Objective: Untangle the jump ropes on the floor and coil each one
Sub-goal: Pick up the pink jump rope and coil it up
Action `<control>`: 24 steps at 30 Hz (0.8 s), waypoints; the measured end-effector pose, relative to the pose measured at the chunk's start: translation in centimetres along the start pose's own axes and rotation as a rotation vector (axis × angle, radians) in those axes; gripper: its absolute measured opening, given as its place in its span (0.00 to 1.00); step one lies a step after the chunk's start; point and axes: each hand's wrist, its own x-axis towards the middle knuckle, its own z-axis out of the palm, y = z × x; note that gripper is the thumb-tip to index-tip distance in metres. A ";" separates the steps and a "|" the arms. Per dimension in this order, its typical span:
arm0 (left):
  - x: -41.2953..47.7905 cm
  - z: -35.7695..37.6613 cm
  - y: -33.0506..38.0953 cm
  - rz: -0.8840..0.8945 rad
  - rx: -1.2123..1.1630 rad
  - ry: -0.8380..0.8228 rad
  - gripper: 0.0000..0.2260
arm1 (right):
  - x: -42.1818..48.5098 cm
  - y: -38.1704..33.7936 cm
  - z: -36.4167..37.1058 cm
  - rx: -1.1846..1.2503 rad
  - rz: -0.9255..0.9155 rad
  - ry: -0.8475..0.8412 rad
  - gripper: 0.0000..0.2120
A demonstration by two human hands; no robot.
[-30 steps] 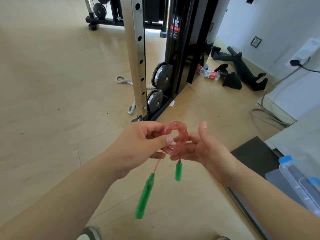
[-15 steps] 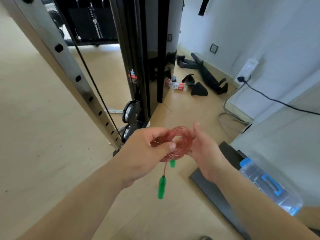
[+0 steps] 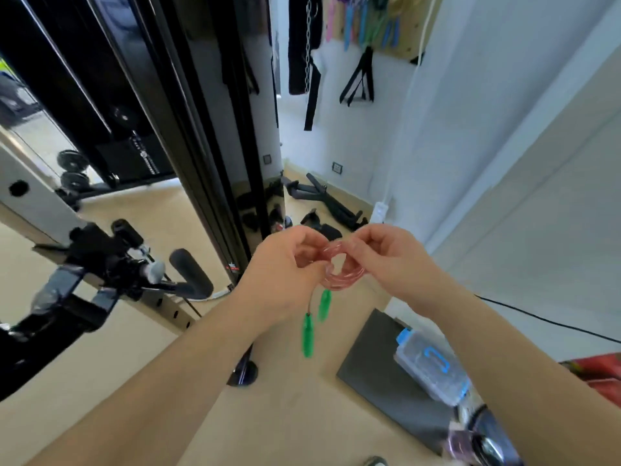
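The left hand [image 3: 285,264] and right hand [image 3: 389,257] pinch between them a coiled pink plastic jump rope [image 3: 342,279], fingers curled on it. Its green handles [image 3: 307,334] hang straight down. A clear blue-clipped box [image 3: 433,368] lies at the right edge of a grey mat [image 3: 369,368], contents unclear.

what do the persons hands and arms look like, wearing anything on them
Nothing worn shows. The left hand and right hand are bare: no gloves, rings, watch or wristband. The left forearm and right forearm are uncovered to the picture's edge, no sleeve in view.
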 end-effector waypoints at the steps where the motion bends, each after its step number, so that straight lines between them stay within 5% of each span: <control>1: 0.7 -0.4 1.3 0.023 0.010 0.011 0.11 | 0.5 -1.5 -0.5 -0.007 -0.023 0.014 0.08; 7: 8.0 -0.5 7.3 0.052 0.010 0.069 0.11 | 6.2 -6.6 -5.2 0.208 0.050 0.091 0.09; 12: 14.8 0.7 10.6 0.055 0.012 0.141 0.11 | 12.8 -8.6 -9.7 0.262 0.176 0.129 0.20; 24: 34.5 2.1 14.8 0.104 0.089 0.124 0.12 | 29.5 -10.3 -18.1 0.011 0.158 0.351 0.17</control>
